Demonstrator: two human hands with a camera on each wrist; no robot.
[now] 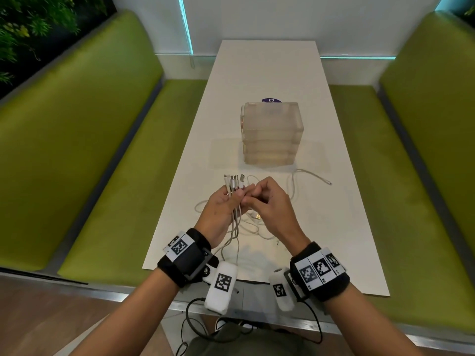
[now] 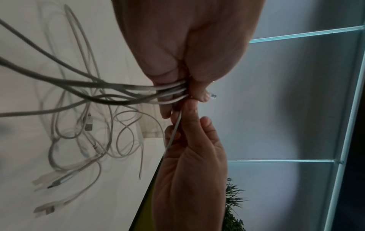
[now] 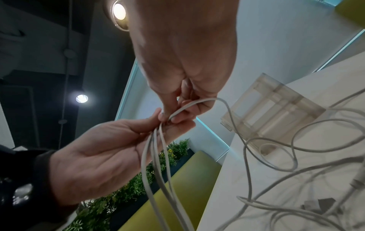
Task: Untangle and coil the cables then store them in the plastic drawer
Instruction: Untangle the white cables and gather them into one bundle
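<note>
1. Both hands are up over the near end of the white table (image 1: 270, 73), fingertips almost meeting. The left hand (image 1: 221, 211) has its fingers curled round a bunch of white cables (image 1: 235, 219), with the plug ends (image 1: 234, 181) fanned out above its fingers.

2. The right hand (image 1: 270, 206) is pinching a single cable (image 3: 197, 102) between thumb and fingertips, right up against the bunch. To me it looks like it's either adding that one to the bundle or picking it out; can't say which.

3. The rest of the cable runs hang from the left hand and sprawl on the table in a loopy tangle (image 2: 88, 132), with a few loose plugs (image 2: 44, 208) lying flat. One strand (image 1: 312, 176) trails off to the right, just in front of the drawers.

4. The plastic drawer unit (image 1: 272, 132) sits mid-table, well beyond the hands. It's frosted, so I can't tell whether anything is inside, and from the head view I don't see a drawer pulled out.

5. Progress, my guess: early days. Some ends are gathered in one hand, which is a decent start on sorting. But nothing is coiled, the loops on the table are crossed over each other, and nothing is visibly stored.

6. Left to do: finish untangling, coil each cable, open a drawer, drop them in.
</note>
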